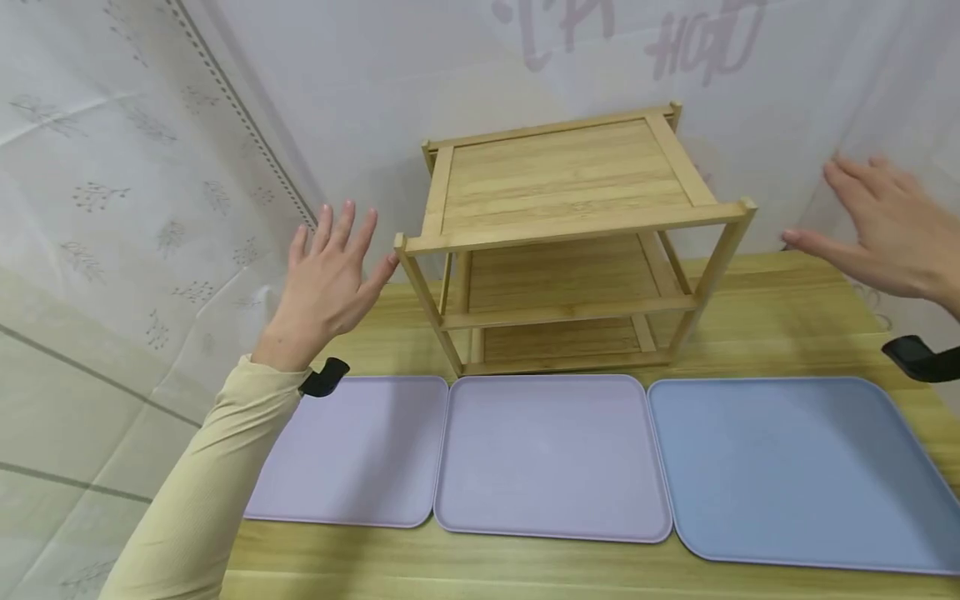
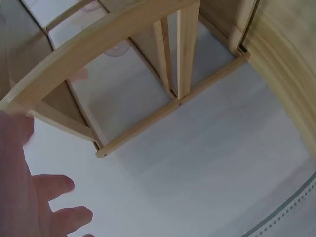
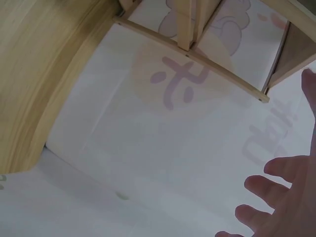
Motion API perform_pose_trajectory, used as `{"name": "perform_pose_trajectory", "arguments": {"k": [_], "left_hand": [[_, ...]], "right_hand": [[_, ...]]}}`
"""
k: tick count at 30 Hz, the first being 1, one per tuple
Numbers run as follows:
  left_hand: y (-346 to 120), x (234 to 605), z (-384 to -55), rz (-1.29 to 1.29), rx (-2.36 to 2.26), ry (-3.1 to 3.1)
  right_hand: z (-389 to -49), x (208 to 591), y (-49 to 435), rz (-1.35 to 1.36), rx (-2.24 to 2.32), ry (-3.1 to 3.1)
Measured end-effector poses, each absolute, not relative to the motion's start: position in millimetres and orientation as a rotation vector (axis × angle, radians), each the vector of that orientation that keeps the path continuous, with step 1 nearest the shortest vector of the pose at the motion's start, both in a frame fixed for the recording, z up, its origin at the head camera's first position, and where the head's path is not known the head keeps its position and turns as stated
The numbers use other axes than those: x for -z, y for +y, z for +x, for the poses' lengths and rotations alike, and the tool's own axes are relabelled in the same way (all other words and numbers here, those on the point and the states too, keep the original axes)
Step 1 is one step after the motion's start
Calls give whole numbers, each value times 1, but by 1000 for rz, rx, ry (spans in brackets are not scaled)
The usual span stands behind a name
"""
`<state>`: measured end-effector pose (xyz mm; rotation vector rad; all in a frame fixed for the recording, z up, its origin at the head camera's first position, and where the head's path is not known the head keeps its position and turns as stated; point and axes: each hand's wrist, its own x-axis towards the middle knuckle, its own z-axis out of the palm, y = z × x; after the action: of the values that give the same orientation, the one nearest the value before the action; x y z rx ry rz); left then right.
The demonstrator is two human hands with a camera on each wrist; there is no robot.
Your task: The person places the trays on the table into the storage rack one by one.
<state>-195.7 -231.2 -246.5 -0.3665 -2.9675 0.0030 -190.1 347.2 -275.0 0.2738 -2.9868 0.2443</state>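
A three-tier wooden shelf [image 1: 562, 183] stands on the table towards the back. My left hand [image 1: 326, 279] is raised at its left side, fingers spread, the thumb close by the front left post. In the left wrist view the thumb of that hand [image 2: 22, 182] overlaps the end of a shelf rail [image 2: 98, 42]. To the right of the shelf, apart from it, my right hand [image 1: 885, 225] hovers with its fingers extended and nothing in it. The right wrist view shows the same hand [image 3: 284, 192] with the shelf's side frame [image 3: 197, 57] beyond it.
Three trays lie in a row before the shelf: a lilac one [image 1: 352, 450] at left, another lilac one [image 1: 551, 458] in the middle and a blue one [image 1: 802, 467] at right. The wood-grain table [image 1: 360, 562] backs onto a white printed cloth [image 1: 337, 75].
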Motion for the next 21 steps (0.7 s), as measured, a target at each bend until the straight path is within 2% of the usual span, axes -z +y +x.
{"name": "perform_pose_trajectory", "arguments": {"k": [4, 11, 16, 21], "left_hand": [[-231, 251, -192, -322, 204, -2926], [-231, 269, -186, -292, 867, -2796], [-229, 291, -183, -310, 1270, -2775], [-224, 314, -183, -366, 1486, -2774]], "right_hand": [[-184, 279, 348, 268, -293, -2974], [-169, 297, 352, 297, -400, -2989], [-148, 331, 356, 228, -521, -3045], [-123, 368, 370, 138, -562, -3107]]}}
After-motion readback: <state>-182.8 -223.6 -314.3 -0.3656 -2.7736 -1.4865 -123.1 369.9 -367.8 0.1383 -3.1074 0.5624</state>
